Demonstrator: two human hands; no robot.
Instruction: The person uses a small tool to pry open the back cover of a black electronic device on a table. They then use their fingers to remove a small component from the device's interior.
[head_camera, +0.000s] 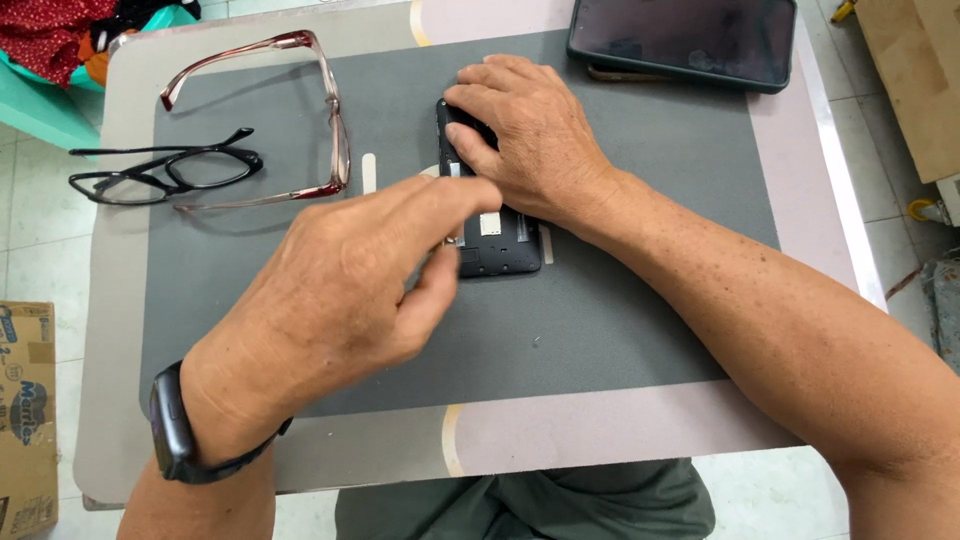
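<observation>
- Grey mat (620, 330) covers most of the small worktop (120, 300), giving a soft, non-slip bed under an opened black phone (500, 245) that lies back-up near the mat's middle, its cover off and inner parts showing.
- The right hand (530, 140) lies flat over the phone's upper half, fingers spread and pressing down; judging by the pose, this pins the phone so it will not slide. Its grip is not closed round anything, only laid on the phone.
- The left hand (350, 280), with a dark watch (175, 430) on the wrist, comes in from the near side with thumb and forefinger brought together at the phone's exposed lower-left part. Whether a small piece sits between the fingertips cannot be told; the hand blurs and hides that spot.
- Two pairs of glasses lie on the mat's left side: a clear reddish-framed pair (320, 110) unfolded, and a black-framed pair (170, 172) hanging partly past the mat's left edge, both well apart from the phone.
- A dark tablet (685, 38) rests at the far right corner, overhanging the mat's far edge, near the right hand's knuckles.
- Open mat lies to the near side and right of the phone; the worktop's edges are close on every side, with tiled floor (900, 250) beyond.
</observation>
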